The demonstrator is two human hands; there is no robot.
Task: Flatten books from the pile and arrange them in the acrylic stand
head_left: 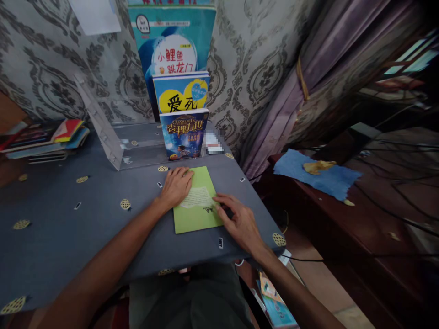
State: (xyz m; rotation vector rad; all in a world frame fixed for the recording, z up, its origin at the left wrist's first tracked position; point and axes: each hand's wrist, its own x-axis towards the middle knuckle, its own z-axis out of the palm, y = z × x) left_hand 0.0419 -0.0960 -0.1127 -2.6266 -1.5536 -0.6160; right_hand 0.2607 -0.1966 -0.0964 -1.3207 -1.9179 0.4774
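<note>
A light green book [197,219] lies flat on the cloth-covered table, with a pale block of printed text on its cover. My left hand [176,185] rests on its upper left part, fingers laid out flat over the cover and its edge. At the book's right edge is my right hand [240,221], its thumb and index finger bent towards each other in a loose pinch on the cover's edge. Just beyond the green book, a dark blue book [183,137] stands upright, with a blue and yellow book [163,93] and a large teal book [144,50] behind it.
A clear plastic stand [99,119] runs along the table's back. Several stacked books [44,139] lie at the far left. Right of the table [103,210], a blue cloth [308,171] lies on a dark wooden surface [339,224] with black cables. More books [277,306] are below, right.
</note>
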